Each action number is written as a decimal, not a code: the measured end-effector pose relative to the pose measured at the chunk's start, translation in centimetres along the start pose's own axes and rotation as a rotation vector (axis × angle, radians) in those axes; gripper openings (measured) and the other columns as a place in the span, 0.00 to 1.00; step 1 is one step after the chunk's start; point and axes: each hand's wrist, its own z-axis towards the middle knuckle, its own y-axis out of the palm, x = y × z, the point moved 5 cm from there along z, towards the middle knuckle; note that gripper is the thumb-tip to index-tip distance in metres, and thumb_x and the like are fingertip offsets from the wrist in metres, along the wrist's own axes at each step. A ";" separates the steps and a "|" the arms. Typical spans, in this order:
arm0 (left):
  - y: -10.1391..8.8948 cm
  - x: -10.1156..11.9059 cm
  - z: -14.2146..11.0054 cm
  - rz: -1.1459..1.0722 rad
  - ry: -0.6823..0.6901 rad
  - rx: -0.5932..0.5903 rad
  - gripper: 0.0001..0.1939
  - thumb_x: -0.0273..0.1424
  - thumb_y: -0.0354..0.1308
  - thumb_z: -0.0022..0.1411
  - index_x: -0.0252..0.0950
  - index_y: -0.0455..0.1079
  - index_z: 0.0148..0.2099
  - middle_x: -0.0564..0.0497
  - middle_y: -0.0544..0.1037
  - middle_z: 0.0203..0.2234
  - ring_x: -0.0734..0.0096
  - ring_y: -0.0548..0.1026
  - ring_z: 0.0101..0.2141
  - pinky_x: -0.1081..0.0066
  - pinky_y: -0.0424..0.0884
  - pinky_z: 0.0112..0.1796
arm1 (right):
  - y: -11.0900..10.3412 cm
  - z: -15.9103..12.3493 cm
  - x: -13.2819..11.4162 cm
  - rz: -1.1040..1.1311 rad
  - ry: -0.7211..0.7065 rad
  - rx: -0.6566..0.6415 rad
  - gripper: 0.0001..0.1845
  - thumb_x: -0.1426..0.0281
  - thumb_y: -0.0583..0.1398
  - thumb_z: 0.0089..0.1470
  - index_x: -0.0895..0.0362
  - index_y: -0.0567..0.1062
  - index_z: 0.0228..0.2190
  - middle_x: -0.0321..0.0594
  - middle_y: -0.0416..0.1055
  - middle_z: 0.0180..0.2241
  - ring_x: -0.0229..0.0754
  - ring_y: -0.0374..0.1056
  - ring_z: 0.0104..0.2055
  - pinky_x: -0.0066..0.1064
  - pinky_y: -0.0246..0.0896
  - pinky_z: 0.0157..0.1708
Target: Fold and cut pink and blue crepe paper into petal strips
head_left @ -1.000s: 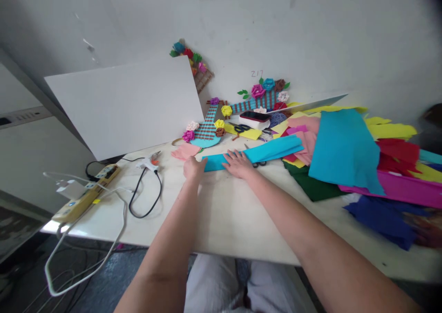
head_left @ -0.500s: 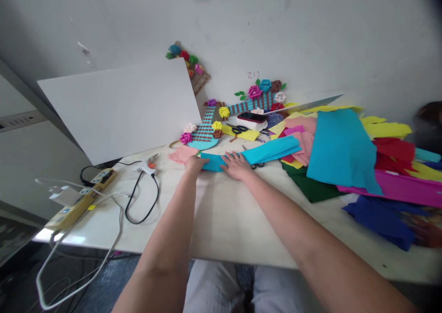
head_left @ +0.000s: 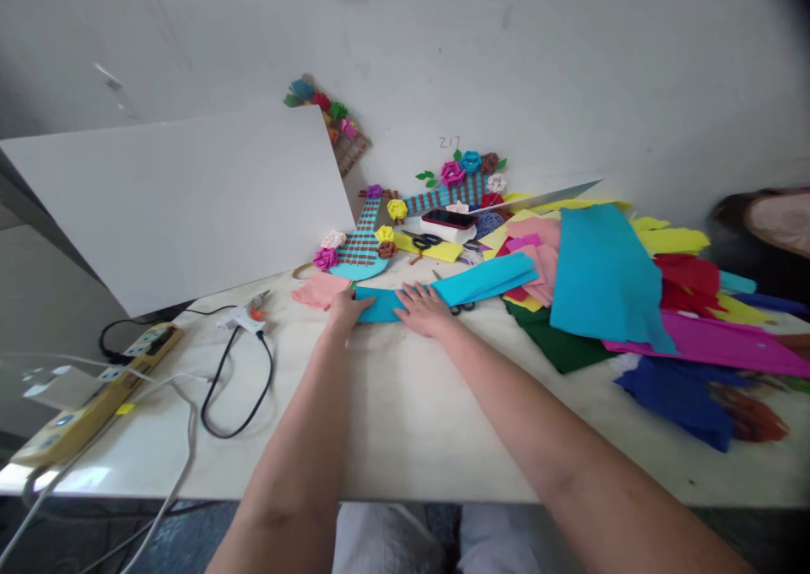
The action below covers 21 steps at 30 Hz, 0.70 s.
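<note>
A folded strip of bright blue crepe paper lies across the table in front of me. At its left end my left hand grips the edge, thumb over the paper, the other fingers partly hidden. Flat on the strip, a short way to the right, rests my right hand with its fingers spread. A piece of pink paper lies just left of my left hand. Scissors poke out from beneath the strip beside my right hand.
At left lie a glue gun and a yellow power strip with trailing cables. A white board leans on the wall. Paper-flower guitars, a phone and black scissors stand behind. Coloured paper piles up at right.
The view has shifted slightly, so the table things appear further left. Both hands stay on the blue strip in nearly the same places.
</note>
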 end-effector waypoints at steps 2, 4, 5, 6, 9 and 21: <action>0.3 0.0 -0.1 0.007 0.039 -0.028 0.13 0.38 0.61 0.41 0.36 0.63 0.22 0.57 0.62 0.14 0.74 0.65 0.20 0.75 0.60 0.20 | 0.1 0.1 0.1 0.008 0.014 -0.001 0.36 0.51 0.36 0.57 0.55 0.46 0.62 0.37 0.34 0.65 0.48 0.30 0.65 0.46 0.26 0.60; 0.4 -0.2 0.0 0.017 0.054 -0.022 0.13 0.39 0.61 0.42 0.36 0.63 0.23 0.57 0.62 0.14 0.74 0.64 0.20 0.76 0.60 0.20 | 0.1 0.2 0.2 0.019 0.027 0.009 0.36 0.51 0.35 0.57 0.56 0.46 0.62 0.39 0.34 0.65 0.47 0.30 0.65 0.44 0.26 0.60; 0.5 -0.3 0.1 0.026 0.056 -0.011 0.13 0.39 0.61 0.42 0.36 0.63 0.23 0.57 0.62 0.14 0.74 0.65 0.20 0.76 0.60 0.20 | 0.1 0.2 0.3 0.022 0.033 0.014 0.37 0.51 0.35 0.57 0.56 0.46 0.62 0.40 0.34 0.65 0.47 0.30 0.65 0.44 0.26 0.60; 0.5 -0.4 0.2 0.039 0.057 -0.002 0.13 0.39 0.61 0.42 0.36 0.63 0.24 0.57 0.63 0.15 0.74 0.65 0.20 0.76 0.60 0.20 | 0.1 0.2 0.3 0.024 0.035 0.021 0.37 0.51 0.35 0.57 0.57 0.46 0.62 0.40 0.34 0.65 0.46 0.30 0.65 0.43 0.26 0.60; 0.2 -0.4 0.2 0.035 0.049 0.009 0.12 0.38 0.60 0.43 0.35 0.65 0.25 0.56 0.65 0.16 0.73 0.66 0.21 0.75 0.62 0.20 | 0.0 0.2 0.0 0.016 0.010 0.055 0.37 0.52 0.35 0.58 0.58 0.46 0.62 0.41 0.34 0.64 0.44 0.31 0.65 0.40 0.27 0.61; 0.4 -1.4 0.3 -0.201 -0.101 -0.054 0.17 0.38 0.60 0.46 0.33 0.68 0.38 0.54 0.70 0.18 0.71 0.70 0.16 0.72 0.67 0.19 | -1.9 -1.4 0.7 -0.026 -0.182 0.053 0.35 0.58 0.51 0.53 0.60 0.56 0.59 0.47 0.44 0.63 0.47 0.44 0.63 0.39 0.39 0.59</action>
